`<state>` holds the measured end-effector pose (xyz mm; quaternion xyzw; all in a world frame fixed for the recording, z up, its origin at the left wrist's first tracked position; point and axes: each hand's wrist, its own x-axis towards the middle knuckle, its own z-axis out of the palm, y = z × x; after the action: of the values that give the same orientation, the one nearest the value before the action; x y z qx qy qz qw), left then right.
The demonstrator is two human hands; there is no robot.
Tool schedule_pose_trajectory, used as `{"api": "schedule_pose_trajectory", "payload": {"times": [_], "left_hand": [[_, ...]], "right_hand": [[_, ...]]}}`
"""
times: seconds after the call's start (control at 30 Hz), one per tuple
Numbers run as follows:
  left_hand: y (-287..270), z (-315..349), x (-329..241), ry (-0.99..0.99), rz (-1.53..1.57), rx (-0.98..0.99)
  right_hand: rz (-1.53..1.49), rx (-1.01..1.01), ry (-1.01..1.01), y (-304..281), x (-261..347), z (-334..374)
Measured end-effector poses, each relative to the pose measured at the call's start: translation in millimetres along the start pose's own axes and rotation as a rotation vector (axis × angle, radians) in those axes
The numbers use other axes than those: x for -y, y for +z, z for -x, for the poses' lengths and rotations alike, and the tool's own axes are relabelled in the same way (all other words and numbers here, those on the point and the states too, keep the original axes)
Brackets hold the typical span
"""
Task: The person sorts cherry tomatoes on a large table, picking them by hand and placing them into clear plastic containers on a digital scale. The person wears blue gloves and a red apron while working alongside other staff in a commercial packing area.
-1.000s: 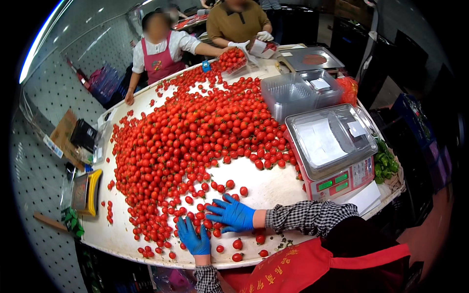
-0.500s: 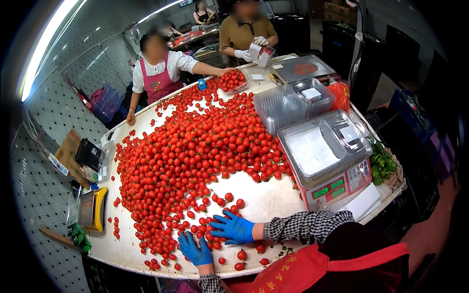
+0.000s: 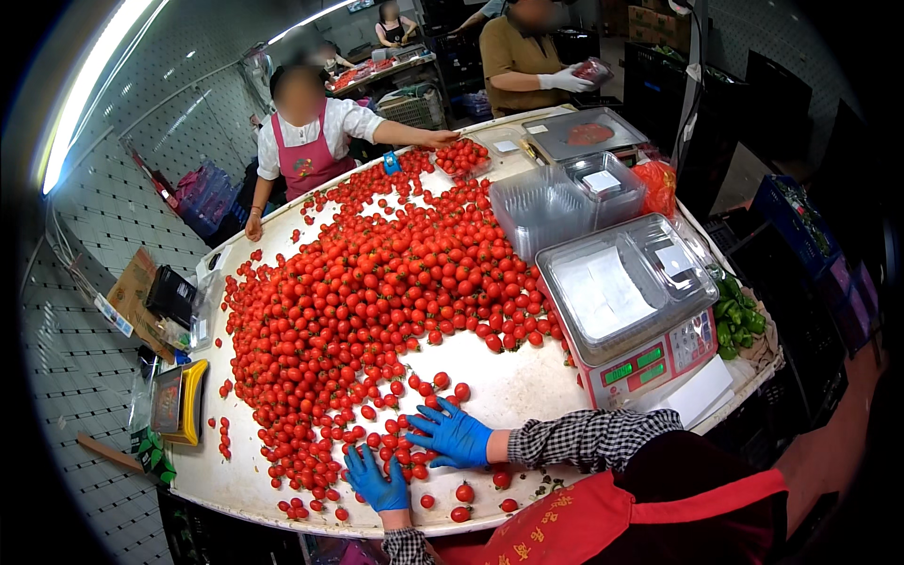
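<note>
A broad heap of small red cherry tomatoes (image 3: pixel 377 273) covers much of the white table (image 3: pixel 508 372). Both my hands wear blue gloves and rest at the heap's near edge. My left hand (image 3: pixel 379 480) lies with its fingers spread, touching tomatoes near the table's front rim. Just right of it and a little farther in, my right hand (image 3: pixel 454 435) is also spread flat, its fingertips against loose tomatoes. Neither hand grips anything. Between and beneath the fingers some tomatoes are partly hidden. A few loose tomatoes (image 3: pixel 464 492) lie below my right wrist.
At right stand a weighing scale (image 3: pixel 650 353) bearing clear trays, stacked clear plastic boxes (image 3: pixel 541 212) and green peppers (image 3: pixel 737 315). Across the table a person in a pink apron (image 3: pixel 315 155) touches a filled tomato box (image 3: pixel 461 158); another in brown (image 3: pixel 518 61) holds a package.
The person in brown has turned and shifted right with the package. The person in the pink apron's hand and the filled box moved slightly right. My hands have barely moved.
</note>
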<state>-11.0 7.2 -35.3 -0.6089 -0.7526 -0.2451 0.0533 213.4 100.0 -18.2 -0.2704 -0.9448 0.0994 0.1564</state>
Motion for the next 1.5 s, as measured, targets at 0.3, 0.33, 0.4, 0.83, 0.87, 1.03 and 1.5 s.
{"api": "schedule_pose_trajectory", "payload": {"times": [0.3,0.33,0.4,0.83,0.87,1.03,1.5], "left_hand": [[-4,-2,-5,-0.028,0.030,0.034],[-4,-2,-5,-0.022,0.033,0.030],[-4,-2,-4,-0.009,0.039,0.022],[-2,0,-2,-0.025,0.008,-0.026],[-2,0,-1,-0.024,0.000,-0.025],[1,-1,4,-0.034,-0.018,-0.036],[1,0,1,-0.041,-0.019,-0.005]], "right_hand": [[0.004,0.010,-0.022,0,0,0],[0.005,0.015,-0.025,-1,0,0],[0.003,0.019,-0.024,-3,0,1],[-0.065,0.037,-0.012,-12,0,2],[-0.058,0.010,0.020,-14,-2,4],[-0.003,-0.135,0.257,-19,-27,17],[-0.088,-0.148,0.309,-10,-47,34]]}}
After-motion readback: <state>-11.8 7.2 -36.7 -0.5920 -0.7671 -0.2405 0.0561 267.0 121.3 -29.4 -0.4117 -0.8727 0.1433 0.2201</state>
